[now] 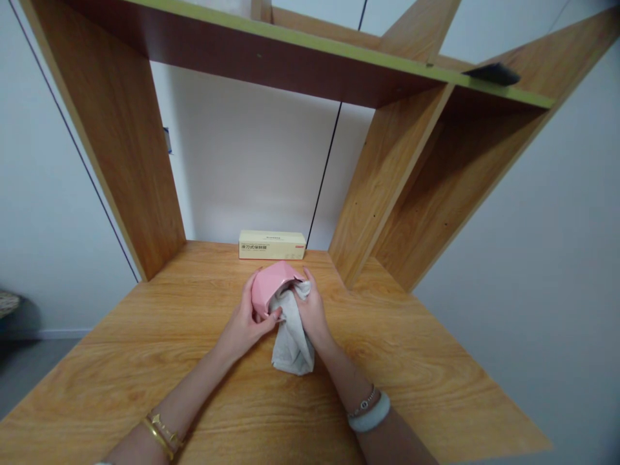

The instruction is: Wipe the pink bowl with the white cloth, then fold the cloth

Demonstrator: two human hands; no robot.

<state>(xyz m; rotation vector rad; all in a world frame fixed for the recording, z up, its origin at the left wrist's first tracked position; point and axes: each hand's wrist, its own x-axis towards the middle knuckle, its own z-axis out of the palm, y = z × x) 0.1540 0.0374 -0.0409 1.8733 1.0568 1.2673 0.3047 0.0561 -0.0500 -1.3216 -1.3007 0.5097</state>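
A pink faceted bowl (271,281) is tilted on its side above the desk, its opening turned toward me and to the right. My left hand (249,323) grips it from the left, the thumb at the near rim. A light grey cloth (293,345) is bunched partly inside the bowl and hangs down below it. My right hand (312,313) is closed on the cloth at the bowl's right side, with some fingers hidden behind cloth and rim.
A cream cling-film box (272,245) stands at the back of the wooden desk (194,381). Upright wooden panels rise left and right, and a shelf (300,58) spans above. On its right end lies a dark flat object (494,73).
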